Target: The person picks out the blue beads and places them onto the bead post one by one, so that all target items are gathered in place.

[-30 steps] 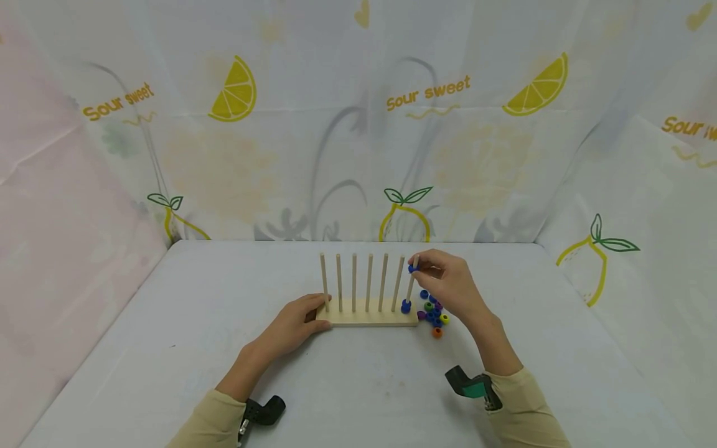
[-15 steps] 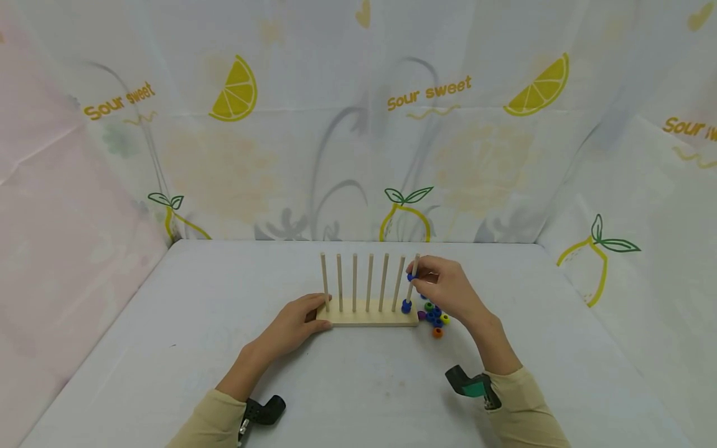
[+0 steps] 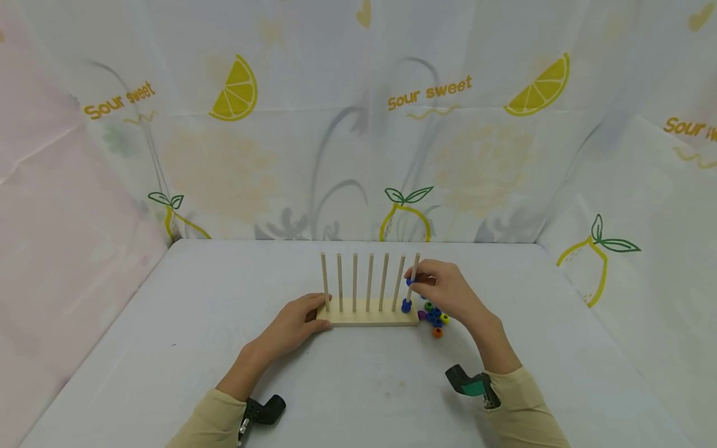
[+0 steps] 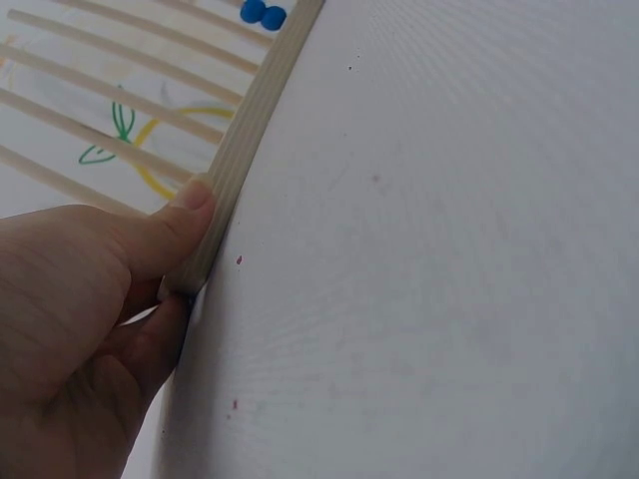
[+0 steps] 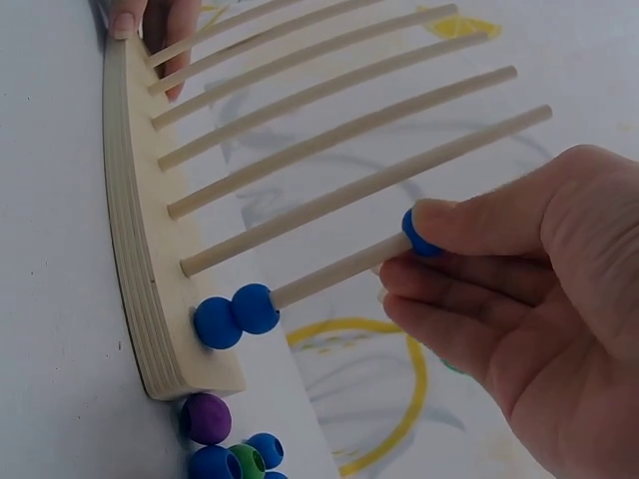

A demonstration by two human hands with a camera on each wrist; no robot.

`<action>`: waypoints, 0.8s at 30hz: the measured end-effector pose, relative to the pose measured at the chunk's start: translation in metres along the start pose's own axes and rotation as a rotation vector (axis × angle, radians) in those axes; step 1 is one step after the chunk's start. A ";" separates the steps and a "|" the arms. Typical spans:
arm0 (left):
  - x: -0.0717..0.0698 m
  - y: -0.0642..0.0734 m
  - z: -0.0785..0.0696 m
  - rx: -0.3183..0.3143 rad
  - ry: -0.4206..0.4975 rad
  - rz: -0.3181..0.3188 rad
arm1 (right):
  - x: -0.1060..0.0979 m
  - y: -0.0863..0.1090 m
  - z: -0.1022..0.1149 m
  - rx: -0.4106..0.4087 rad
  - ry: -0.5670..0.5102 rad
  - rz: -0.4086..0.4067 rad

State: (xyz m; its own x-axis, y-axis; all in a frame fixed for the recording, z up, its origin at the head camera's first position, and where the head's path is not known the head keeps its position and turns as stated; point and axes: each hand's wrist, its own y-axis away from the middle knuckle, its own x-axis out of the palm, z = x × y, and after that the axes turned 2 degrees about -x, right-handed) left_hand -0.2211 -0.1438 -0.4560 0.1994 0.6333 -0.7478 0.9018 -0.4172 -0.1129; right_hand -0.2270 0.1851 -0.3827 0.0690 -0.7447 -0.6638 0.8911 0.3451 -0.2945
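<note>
A wooden peg rack (image 3: pixel 366 320) with several upright pegs stands on the white table. My left hand (image 3: pixel 294 323) grips its left end, thumb on the near edge, as the left wrist view also shows. Between thumb and fingers my right hand (image 3: pixel 448 286) pinches a blue bead (image 5: pixel 421 236), threaded partway down the rightmost peg (image 5: pixel 344 269). Two blue beads (image 5: pixel 237 317) sit stacked at the foot of that same peg. The other pegs carry no beads.
Loose beads lie in a pile by the rack's right end, among them a purple bead (image 5: pixel 207 419), a green bead (image 3: pixel 429 307), a yellow bead (image 3: pixel 445 319) and an orange bead (image 3: pixel 437 333). A lemon-print cloth (image 3: pixel 291 155) hangs behind the table.
My right hand has slid the blue bead down the rightmost peg from near its top, baring the peg's tip. The left hand has stayed on the rack.
</note>
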 end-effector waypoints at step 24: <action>0.000 -0.002 0.002 0.003 0.018 0.008 | 0.007 -0.001 -0.005 0.086 0.012 0.133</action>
State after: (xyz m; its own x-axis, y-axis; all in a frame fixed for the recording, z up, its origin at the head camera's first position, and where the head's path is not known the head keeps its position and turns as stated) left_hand -0.2235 -0.1441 -0.4568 0.2135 0.6417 -0.7367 0.8992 -0.4239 -0.1087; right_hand -0.2298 0.1828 -0.3905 0.1842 -0.6885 -0.7015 0.9097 0.3896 -0.1435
